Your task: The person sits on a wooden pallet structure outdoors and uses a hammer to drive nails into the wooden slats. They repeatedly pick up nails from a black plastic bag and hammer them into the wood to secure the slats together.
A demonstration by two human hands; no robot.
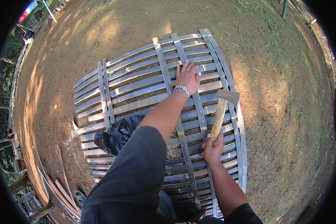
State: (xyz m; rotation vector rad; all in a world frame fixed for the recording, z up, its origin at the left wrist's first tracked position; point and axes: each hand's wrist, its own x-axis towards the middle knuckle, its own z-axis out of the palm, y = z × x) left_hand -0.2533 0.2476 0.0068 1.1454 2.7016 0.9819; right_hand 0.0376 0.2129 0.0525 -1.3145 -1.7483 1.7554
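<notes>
A large lattice panel of grey, weathered wooden or bamboo slats [138,89] lies on the ground in front of me, crossed by several long strips with small nail dots. My left hand [187,77], a chain bracelet on its wrist, rests on the panel's upper part, fingers stretched over the slats near a cross strip. Whether anything small lies under those fingers is hidden. My right hand [213,148] is wrapped round the lower wooden handle of a hatchet [220,114]. Its dark metal head points away from me, above the panel's right-hand strips.
A black plastic bag [119,133] lies on the panel's left part, beside my left arm. Loose long strips [59,190] are on the ground at the lower left. Bare brown earth [280,123] surrounds the panel. A post [285,9] stands at the far right.
</notes>
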